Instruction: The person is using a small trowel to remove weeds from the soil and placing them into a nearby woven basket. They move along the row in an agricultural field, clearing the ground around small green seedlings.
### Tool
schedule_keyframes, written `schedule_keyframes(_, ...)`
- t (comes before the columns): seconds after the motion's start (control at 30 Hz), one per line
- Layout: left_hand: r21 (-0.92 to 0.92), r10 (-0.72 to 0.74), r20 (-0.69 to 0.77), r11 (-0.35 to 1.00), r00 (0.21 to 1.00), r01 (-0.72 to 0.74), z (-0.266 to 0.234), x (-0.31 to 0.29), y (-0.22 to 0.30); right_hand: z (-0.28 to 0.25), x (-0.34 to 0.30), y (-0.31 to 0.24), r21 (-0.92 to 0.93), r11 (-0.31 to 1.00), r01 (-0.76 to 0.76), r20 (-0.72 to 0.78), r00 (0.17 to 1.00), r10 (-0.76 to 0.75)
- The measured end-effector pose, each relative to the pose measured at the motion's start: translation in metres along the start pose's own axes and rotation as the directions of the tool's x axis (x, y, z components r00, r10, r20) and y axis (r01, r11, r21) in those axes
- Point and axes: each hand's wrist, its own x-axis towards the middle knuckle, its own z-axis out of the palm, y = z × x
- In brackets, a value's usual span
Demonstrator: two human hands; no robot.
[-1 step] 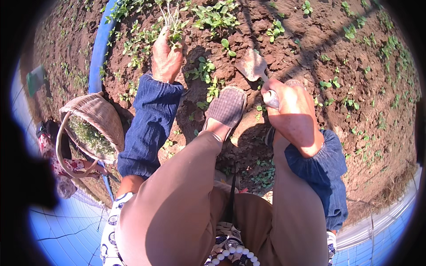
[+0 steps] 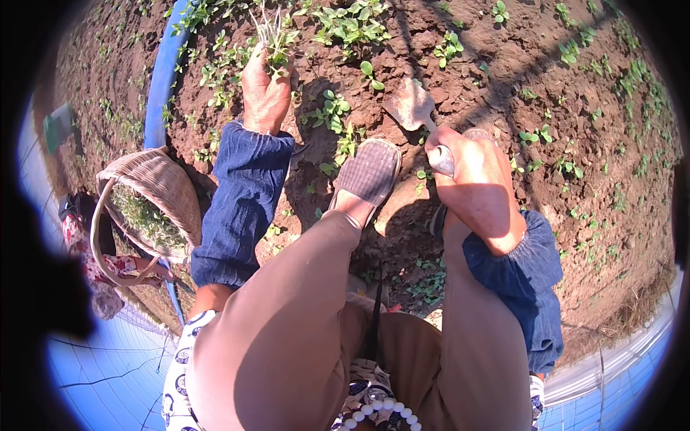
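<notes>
My left hand (image 2: 266, 97) is closed round a bunch of uprooted seedlings (image 2: 273, 39), whose pale roots stick up above the fingers. Leafy plants grow in the soil around it. My right hand (image 2: 476, 169) grips the handle of a small hand trowel (image 2: 410, 105). The trowel's dirt-smeared blade lies against the brown soil, just right of several green seedlings (image 2: 330, 111). Part of the handle is hidden inside my right fist.
To the left, a wicker basket (image 2: 162, 194) with a hoop handle lies tipped and holds pulled greens. Beyond it runs a blue pipe (image 2: 162, 93). My shoe (image 2: 366, 172) stands between my hands. Another person in patterned clothing (image 2: 90, 251) is at the far left.
My left hand has shifted very slightly to the left with the seedlings. The right hand and trowel have hardly moved.
</notes>
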Motion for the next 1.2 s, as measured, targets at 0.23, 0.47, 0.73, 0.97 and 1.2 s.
schedule_keyframes(0.23,0.42,0.064,0.236,0.893,0.97,-0.161,-0.025,-0.025,-0.006,-0.022,-0.004,-0.013,-0.014,0.999,0.038,0.039,0.999,-0.038)
schedule_keyframes(0.47,0.647,-0.184,0.55,0.711,0.815,-0.276,-0.002,-0.063,0.007,-0.042,-0.001,-0.032,0.056,0.998,0.025,0.191,0.981,-0.035)
schedule_keyframes(0.73,0.405,-0.151,0.33,0.914,0.932,0.004,0.001,-0.084,0.0,-0.025,0.004,-0.027,-0.058,0.991,0.121,0.19,0.976,-0.108)
schedule_keyframes(0.97,0.777,-0.138,0.481,0.525,0.866,-0.348,0.031,-0.087,-0.004,-0.019,-0.002,-0.022,-0.024,0.985,0.171,0.149,0.975,-0.166)
schedule_keyframes(1.2,0.594,-0.258,0.34,0.804,0.904,0.006,0.027,-0.08,-0.04,-0.037,0.014,-0.029,-0.058,0.944,0.325,0.161,0.936,-0.312)
